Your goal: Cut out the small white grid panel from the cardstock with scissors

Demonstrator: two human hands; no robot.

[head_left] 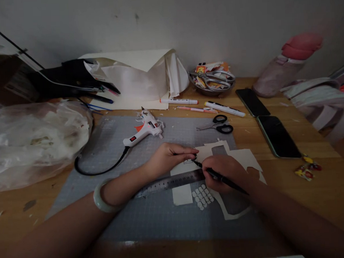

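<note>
My right hand (224,172) grips a black pen (223,178), its tip down on a cream sheet of card (209,148) with cut-outs in it. Across from it, my left hand (173,155) pinches a small dark thing at the fingertips, pressed on the card close to the pen tip; its kind cannot be made out. Small drawn outlines show beside those fingertips. Below the hands lies a metal ruler (171,181), partly covering a square card piece (182,195). Several small round white discs (203,196) sit grouped to its right.
A grey cutting mat (130,220) bears a white glue gun (142,132) with a black cord and black-handled scissors (221,124). Markers (224,108), a bowl (212,90), two phones (278,136) and a pink-capped bottle (283,72) stand or lie beyond. A plastic bag (39,143) bulges at left.
</note>
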